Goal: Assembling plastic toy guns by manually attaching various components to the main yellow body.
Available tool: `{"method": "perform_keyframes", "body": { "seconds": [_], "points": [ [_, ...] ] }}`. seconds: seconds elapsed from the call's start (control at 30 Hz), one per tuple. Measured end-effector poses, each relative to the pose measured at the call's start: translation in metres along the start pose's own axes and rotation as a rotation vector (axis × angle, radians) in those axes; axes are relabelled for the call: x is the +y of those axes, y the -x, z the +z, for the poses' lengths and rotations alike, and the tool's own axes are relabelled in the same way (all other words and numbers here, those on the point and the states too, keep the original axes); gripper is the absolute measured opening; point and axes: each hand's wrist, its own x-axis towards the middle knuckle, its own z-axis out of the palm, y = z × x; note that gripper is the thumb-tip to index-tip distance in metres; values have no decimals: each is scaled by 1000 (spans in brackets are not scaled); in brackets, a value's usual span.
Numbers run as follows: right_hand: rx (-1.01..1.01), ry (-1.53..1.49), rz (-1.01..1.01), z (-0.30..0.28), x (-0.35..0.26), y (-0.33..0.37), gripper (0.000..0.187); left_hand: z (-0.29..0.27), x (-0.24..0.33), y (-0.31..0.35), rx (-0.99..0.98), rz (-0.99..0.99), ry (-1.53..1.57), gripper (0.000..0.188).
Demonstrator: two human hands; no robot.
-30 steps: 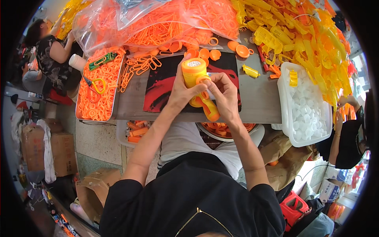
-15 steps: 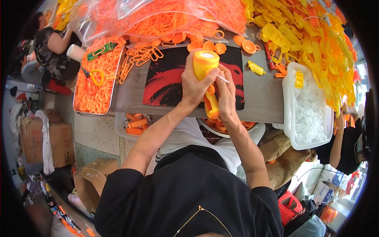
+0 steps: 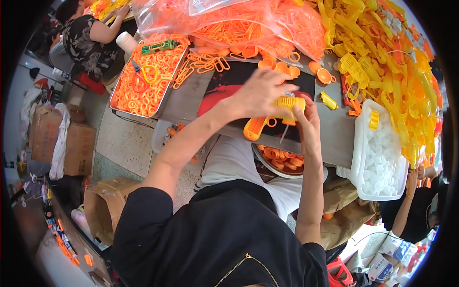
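A yellow-and-orange plastic toy body (image 3: 289, 106) with a ribbed side and an orange handle (image 3: 256, 128) is tilted above the table's near edge. My right hand (image 3: 310, 120) grips its right end, thumb on the yellow part. A small orange ring sits beside the handle. My left hand (image 3: 258, 93) passes over the toy, slightly blurred, its fingers stretched out and apart; whether its palm touches the toy I cannot tell. Below the yellow part a thin pale rod (image 3: 284, 134) sticks out near my right fingers. Under my hands lies a black-and-red mat (image 3: 227, 81).
Left stands a tray of orange rings (image 3: 138, 98) with scissors (image 3: 146, 76) on top. Orange cups (image 3: 325, 75) and a yellow part (image 3: 329, 100) lie beyond. Yellow parts (image 3: 363, 52) heap right, by a bin of white caps (image 3: 380, 167). A bowl of orange parts (image 3: 282, 160) is below.
The toy has swung from upright to tilted, handle now left. My left hand has loosened from it, fingers spreading, while my right hand keeps hold. The whole view has shifted slightly.
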Motion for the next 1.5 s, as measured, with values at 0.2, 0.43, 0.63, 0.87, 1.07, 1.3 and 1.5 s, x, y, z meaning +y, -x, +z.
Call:
{"method": "perform_keyframes", "body": {
  "seconds": [0.2, 0.43, 0.63, 0.87, 1.07, 1.3, 1.5],
  "points": [
    [78, 409, -56, -1, -4, 16, 38, -33, -86, 73, 20, -485, -303, 19],
    [106, 670, -278, -9, -14, 8, 29, -20, -117, 91, -5, -393, -348, 13],
    [142, 627, -189, 6, -51, -17, 27, -45, -62, 58, 225, -239, 81, 11],
    [-333, 310, 16, 27, -62, -33, 23, -35, -10, 32, -13, 215, 146, 22],
    [-205, 349, -64, 38, -44, -16, 19, -11, -13, 70, -45, -382, 667, 62],
    [-47, 820, -341, 43, -30, -11, 13, -1, 13, 77, -40, -498, 598, 66],
    [-43, 813, -341, 42, -27, -8, 13, -1, 12, 69, 9, -509, 623, 55]
  ]
}}
